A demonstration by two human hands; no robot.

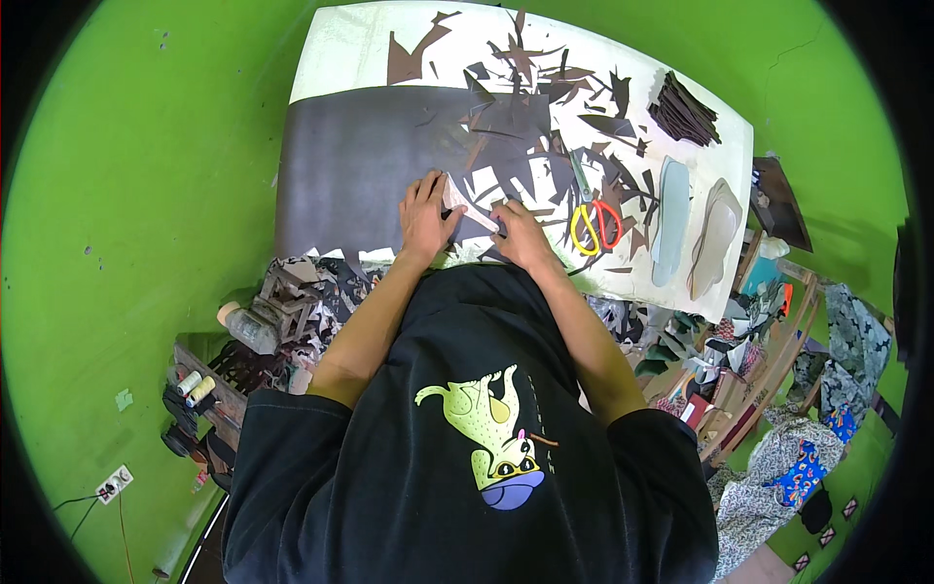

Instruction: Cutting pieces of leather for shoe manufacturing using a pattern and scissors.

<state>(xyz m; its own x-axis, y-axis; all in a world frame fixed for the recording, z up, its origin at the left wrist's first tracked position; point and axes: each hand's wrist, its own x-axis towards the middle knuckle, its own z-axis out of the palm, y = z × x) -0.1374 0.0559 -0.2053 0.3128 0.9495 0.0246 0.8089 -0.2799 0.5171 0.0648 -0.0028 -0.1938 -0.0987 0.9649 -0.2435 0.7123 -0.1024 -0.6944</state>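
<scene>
A pale, narrow, curved template lies over the near right edge of a large dark brown sheet on the table. My left hand rests flat with its fingers apart, fingertips and thumb against the template's left end. At the template's right end, my right hand has its fingers curled in; what they hold, if anything, is too small to make out. Scissors with one yellow and one red handle lie right of my right hand, pointing away from me. Dark offcuts are scattered around and beyond both hands.
The white tabletop carries a stack of dark strips at the far right. Grey-blue sole-shaped pieces and greyish ones lie along the right side. Below the left edge stands a clear jar; a cluttered wooden rack is at right.
</scene>
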